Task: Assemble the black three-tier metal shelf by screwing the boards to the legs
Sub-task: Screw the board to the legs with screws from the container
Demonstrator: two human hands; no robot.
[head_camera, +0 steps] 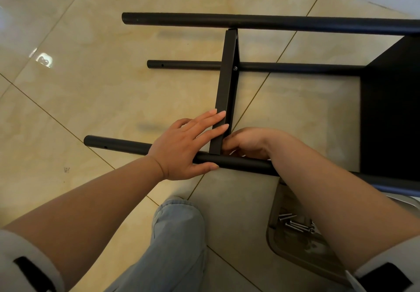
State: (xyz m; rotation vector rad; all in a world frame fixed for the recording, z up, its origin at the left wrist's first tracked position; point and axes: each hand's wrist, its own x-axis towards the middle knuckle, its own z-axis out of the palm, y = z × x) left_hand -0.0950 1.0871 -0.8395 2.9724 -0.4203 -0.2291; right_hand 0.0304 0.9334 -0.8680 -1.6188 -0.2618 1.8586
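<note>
Sideways on the tiled floor (95, 91) lies the black shelf frame, its middle board (225, 82) standing edge-up between the legs. Against that board's near end the left hand (184, 146) presses with straight fingers, thumb under the nearest leg (238, 163). Behind the board, the right hand (247, 142) curls; whether it holds anything I cannot tell.

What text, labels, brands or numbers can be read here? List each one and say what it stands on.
None can be read.
The legs, boards and screws show no lettering.
A small dark mark on the floor is too small and blurred to tell whether it is text.
The black patches on the sleeves show no letters.
</note>
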